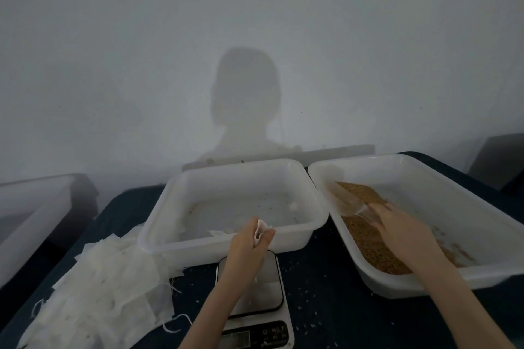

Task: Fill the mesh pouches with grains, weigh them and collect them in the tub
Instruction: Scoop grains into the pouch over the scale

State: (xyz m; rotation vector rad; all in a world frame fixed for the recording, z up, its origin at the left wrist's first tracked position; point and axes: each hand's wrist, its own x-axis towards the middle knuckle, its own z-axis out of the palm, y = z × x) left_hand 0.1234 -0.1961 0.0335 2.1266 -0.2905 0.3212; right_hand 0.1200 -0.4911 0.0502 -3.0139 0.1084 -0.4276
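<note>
Pouch [261,231] mostly hidden inside left hand [249,241]

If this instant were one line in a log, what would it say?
step: scooping grains | left hand: holds mesh pouch over scale | right hand: clear scoop in grain tub | middle tub: nearly empty

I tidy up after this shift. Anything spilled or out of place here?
Yes. Loose white grains lie scattered on the dark table around the scale, and a few specks dot the middle tub. The pouch pile at left is untidy, strings trailing.
</note>
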